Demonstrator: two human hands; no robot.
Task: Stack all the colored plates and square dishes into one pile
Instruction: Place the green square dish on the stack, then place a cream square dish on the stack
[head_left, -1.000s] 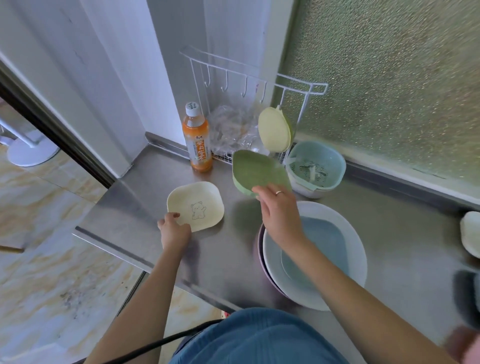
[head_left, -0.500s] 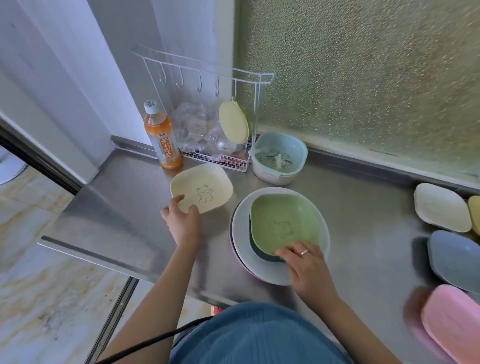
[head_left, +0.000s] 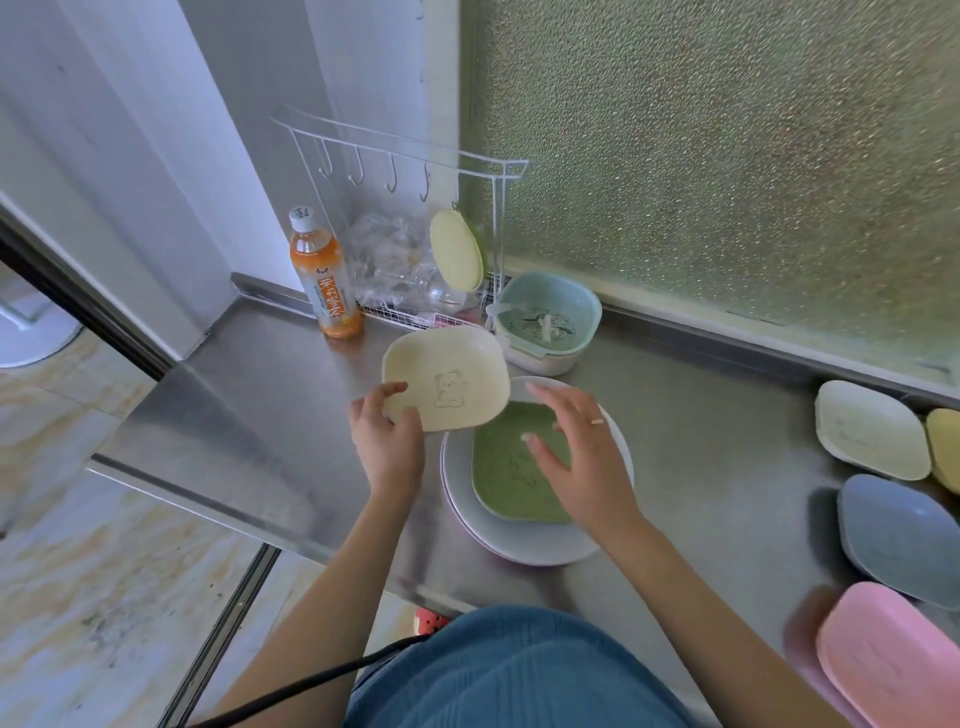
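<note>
- Step in hand: adding the cream square dish (head_left: 445, 385) to the pile; dish lifted and tilted, overlapping the far-left rim of the pile, not yet set down.
- Left hand (head_left: 387, 441): closed on the near-left corner of the cream square dish, thumb on the inner face, fingers beneath.
- Right hand (head_left: 576, 457): spread wide, holding nothing, hovering over the green square dish (head_left: 511, 480); contact with it cannot be told.
- Pile: green square dish resting inside a pale round plate (head_left: 519, 540); a pinkish rim showing beneath that plate's left edge, likely another plate; a further dish under the green one cannot be confirmed.
- Next move, by judgement: cream dish to be levelled, turned corner-to-corner with the green one, and lowered to nest; right hand to clear the way or steady the pile.
- Remaining for the pile, at the right end of the counter (head_left: 727, 467), well apart from it: white square dish (head_left: 870, 428), yellow dish (head_left: 945, 447) at frame edge, blue-grey dish (head_left: 901, 535), pink dish (head_left: 893, 657).
- Teal colander basket (head_left: 545, 325): seated in a white outer bowl, just beyond the pile; holds a small pale item, unclear.
- Wire rack (head_left: 405, 171): holds clear plastic bags and a pale yellow lid on a hook.
- Orange drink bottle (head_left: 322, 275): upright, capped, beside the rack.
</note>
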